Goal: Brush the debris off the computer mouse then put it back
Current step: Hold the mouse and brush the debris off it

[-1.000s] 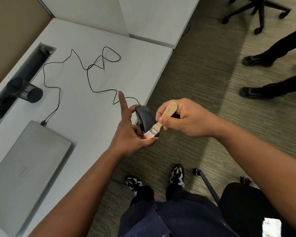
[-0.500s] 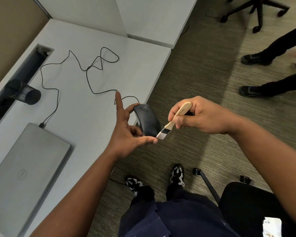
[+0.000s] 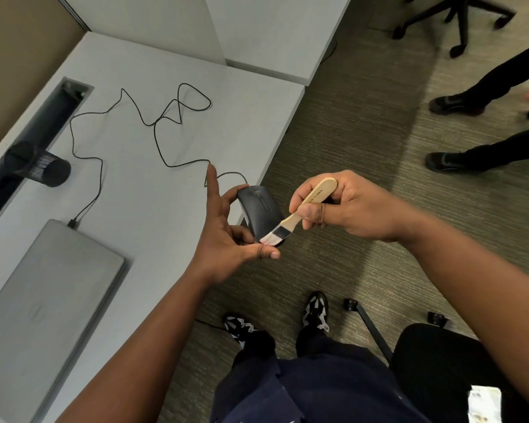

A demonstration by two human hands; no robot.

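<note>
A black wired computer mouse [image 3: 258, 210] is held just past the desk's right edge, above the carpet. My left hand [image 3: 226, 239] grips it from the left with thumb and lower fingers, the index finger pointing up. My right hand [image 3: 345, 206] holds a small wooden-handled brush [image 3: 306, 206]; its pale bristles [image 3: 269, 238] press on the mouse's near end, close to my left thumb. The mouse's black cable [image 3: 165, 123] loops back across the grey desk [image 3: 153, 190].
A closed grey laptop [image 3: 40, 303] lies at the desk's near left with a plug in its back edge. A black mesh cup [image 3: 40, 164] lies by the cable slot. Another person's legs and shoes [image 3: 458, 157] stand on the carpet right. Office chairs sit behind and below.
The brush lifted off to the right half a second ago; now its bristles are back on the mouse's near end. My left hand keeps holding the mouse in the same spot.
</note>
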